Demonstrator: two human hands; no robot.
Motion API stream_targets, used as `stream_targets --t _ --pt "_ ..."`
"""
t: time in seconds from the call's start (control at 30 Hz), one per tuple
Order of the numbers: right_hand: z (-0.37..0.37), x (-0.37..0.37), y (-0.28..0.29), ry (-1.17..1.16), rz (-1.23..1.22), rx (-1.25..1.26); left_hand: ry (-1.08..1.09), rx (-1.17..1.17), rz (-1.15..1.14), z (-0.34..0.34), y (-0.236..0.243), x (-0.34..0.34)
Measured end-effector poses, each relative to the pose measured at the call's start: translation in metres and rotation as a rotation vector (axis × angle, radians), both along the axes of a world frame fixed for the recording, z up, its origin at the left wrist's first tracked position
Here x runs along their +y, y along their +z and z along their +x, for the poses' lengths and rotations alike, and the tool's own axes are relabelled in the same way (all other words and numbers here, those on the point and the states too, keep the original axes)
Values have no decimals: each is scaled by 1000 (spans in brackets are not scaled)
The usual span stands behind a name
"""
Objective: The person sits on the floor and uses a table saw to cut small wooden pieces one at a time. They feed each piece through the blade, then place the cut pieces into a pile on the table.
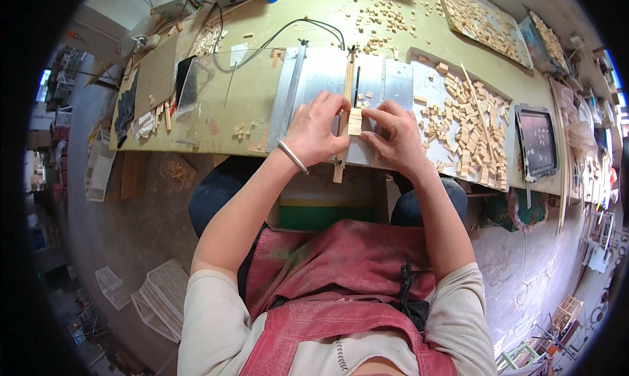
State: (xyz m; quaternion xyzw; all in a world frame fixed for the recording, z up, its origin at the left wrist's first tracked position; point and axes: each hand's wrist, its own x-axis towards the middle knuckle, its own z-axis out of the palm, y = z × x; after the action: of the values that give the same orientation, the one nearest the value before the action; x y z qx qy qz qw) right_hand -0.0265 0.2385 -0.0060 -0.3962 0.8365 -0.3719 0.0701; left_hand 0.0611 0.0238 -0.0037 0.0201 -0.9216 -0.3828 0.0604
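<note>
Between my two hands lies a short row of small wooden blocks (354, 122), on a silvery metal plate (321, 75) at the front of the bench. My left hand (316, 128), with a pale bangle at the wrist, is closed with thumb and fingertips at the left side of the blocks, by a wooden guide strip (349, 81). From the right, the thumb and index finger of my right hand (398, 137) pinch at the same blocks. A narrow dark slot (357, 86) runs through the plate just beyond them. A few loose small blocks (365, 95) lie beside the slot.
To the right, a shallow tray (429, 88) holds many wooden blocks and a thin stick (477, 101). More blocks fill a board (488, 25) farther back. A black cable (282, 27) crosses the bench. A black-framed tray (537, 142) stands at the right edge.
</note>
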Motion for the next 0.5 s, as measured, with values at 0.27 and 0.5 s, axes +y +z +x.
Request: stream_targets --t 0.27,0.5 --pt "-7 -3 2 -10 25 -1 -13 16 9 -12 -3 -6" --pt "-14 -8 1 -32 30 -24 -2 23 58 -23 -3 -8"
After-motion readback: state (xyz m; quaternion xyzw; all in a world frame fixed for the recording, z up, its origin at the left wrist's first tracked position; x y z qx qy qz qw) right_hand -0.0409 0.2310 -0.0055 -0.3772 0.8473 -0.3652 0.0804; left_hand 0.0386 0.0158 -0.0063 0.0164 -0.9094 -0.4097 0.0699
